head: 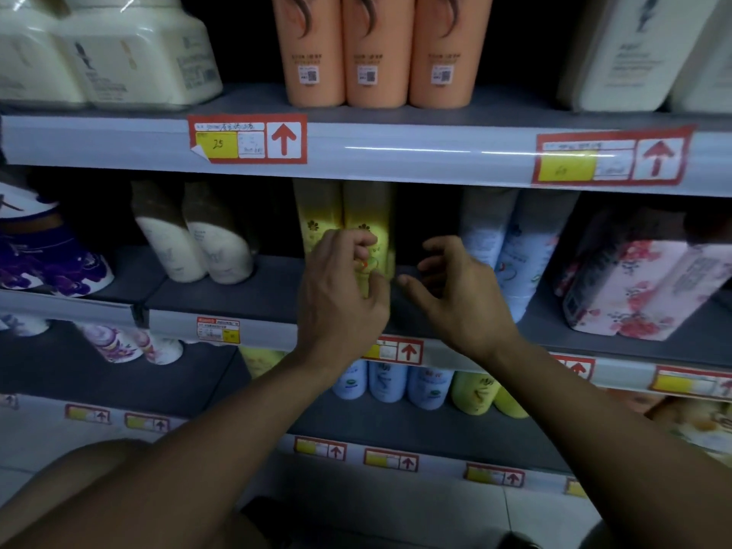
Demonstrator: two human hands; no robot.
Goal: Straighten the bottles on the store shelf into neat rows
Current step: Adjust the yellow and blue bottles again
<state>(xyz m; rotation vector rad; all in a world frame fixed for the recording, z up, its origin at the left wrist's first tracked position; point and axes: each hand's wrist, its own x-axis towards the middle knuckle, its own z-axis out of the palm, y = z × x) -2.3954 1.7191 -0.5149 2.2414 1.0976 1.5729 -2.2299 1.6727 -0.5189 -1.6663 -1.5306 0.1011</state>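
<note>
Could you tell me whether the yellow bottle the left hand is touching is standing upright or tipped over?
Upright. The yellow bottle stands vertically on the shelf beside its twin, with the left hand gripping its front.

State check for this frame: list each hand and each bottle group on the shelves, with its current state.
left hand: fingers curled round the right yellow bottle
right hand: fingers loosely curled, holding nothing
yellow bottles: two upright, side by side
orange bottles: three upright, in a tight row
cream bottles: two, leaning
pale blue bottles: two, standing close together
floral pink packs: tilted
</note>
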